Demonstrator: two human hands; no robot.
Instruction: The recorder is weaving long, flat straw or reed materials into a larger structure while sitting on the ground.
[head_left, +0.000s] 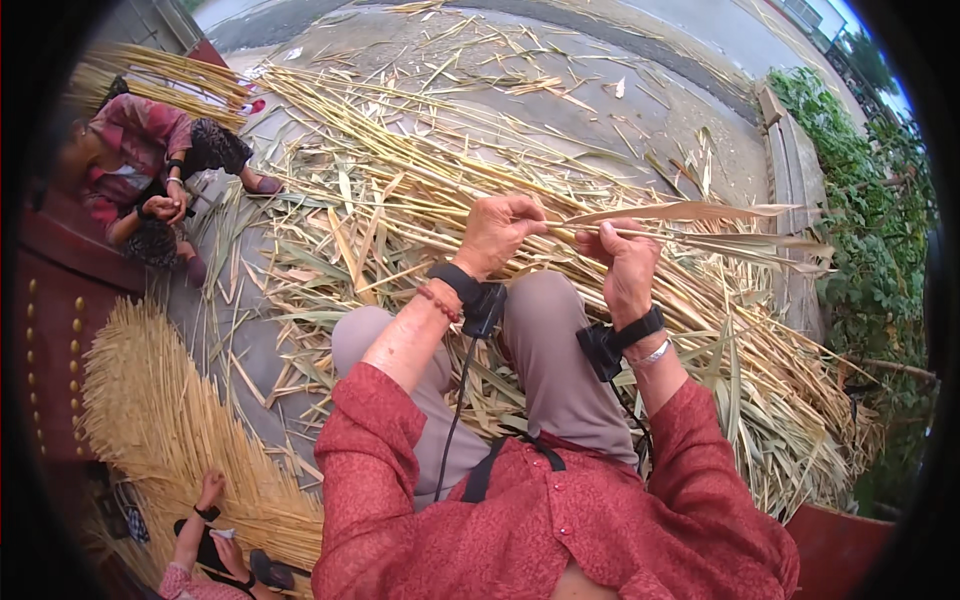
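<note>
Above my knees, a dry reed stalk runs between my two hands. My left hand is closed, thumb and fingers pinching the stalk. My right hand is closed around it a little further right, with the thumb on top. Beyond my right hand the long dry leaves of the stalk fan out to the right. Just below and behind both hands lies a large heap of yellow reed stalks.
Loose husks and leaves litter the ground. A person sits at the far left; another person's hand rests by a big straw-coloured bundle at lower left. Green plants and a low wooden edge line the right.
</note>
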